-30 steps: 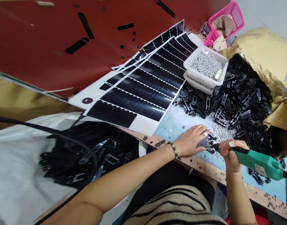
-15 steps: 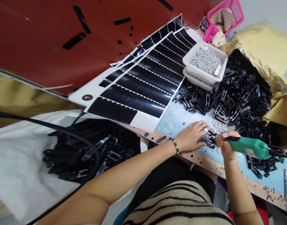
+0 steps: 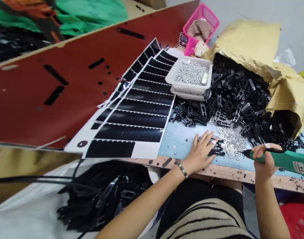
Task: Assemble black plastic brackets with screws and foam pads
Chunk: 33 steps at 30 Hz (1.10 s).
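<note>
My right hand (image 3: 265, 161) is wrapped round a green electric screwdriver (image 3: 288, 161). Its tip points left, at a scatter of small silver screws (image 3: 231, 141) on the blue tabletop (image 3: 175, 139). My left hand (image 3: 201, 153) lies with fingers spread over several small black parts (image 3: 217, 148), left of the screws. Its palm hides some of those parts. A large heap of similar black parts (image 3: 231, 96) lies behind the screws.
A white tub (image 3: 171, 78) full of screws stands behind my left hand. Sheets of black stickers (image 3: 144, 108) cover the left side. A torn brown paper bag (image 3: 251, 43) surrounds the heap, and a pink basket (image 3: 213, 20) stands at the back. Below left is a sack of black parts (image 3: 102, 196).
The screwdriver has moved right, away from the parts under my left hand to the loose screws. My left hand's fingers are spread wider. The camera view has shifted.
</note>
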### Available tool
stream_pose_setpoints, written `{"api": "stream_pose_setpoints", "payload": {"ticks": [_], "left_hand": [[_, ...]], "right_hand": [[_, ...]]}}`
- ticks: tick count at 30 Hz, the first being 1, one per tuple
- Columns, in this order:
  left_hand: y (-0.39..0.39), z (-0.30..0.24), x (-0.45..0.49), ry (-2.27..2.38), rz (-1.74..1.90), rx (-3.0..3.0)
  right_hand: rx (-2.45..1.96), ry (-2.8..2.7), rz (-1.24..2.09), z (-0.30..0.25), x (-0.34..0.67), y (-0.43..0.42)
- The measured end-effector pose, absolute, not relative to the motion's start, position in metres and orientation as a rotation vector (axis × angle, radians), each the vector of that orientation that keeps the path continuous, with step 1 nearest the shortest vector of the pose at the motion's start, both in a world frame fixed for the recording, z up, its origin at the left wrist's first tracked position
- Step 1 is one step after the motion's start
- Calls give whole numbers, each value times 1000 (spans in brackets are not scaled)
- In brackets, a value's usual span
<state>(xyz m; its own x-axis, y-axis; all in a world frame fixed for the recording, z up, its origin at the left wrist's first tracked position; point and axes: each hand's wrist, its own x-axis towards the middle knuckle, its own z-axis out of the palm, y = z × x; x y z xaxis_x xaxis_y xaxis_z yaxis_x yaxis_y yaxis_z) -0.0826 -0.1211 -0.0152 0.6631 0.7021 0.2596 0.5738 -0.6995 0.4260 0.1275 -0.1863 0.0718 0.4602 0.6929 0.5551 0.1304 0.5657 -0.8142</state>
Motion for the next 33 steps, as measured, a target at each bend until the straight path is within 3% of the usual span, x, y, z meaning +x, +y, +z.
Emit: {"api": "stream_pose_setpoints", "payload": {"ticks": [10,17,33], "left_hand": [[-133,-12,-72,914,647,2725],[-136,-17,-73,1019,721,2524],[-127,-7,-64,895,590,2758]], "right_hand": [[-978,-940,420,60,148,-208],[-1003,-941,395,53,151,-214],[-1042,-975,424,42,148,-203]]}}
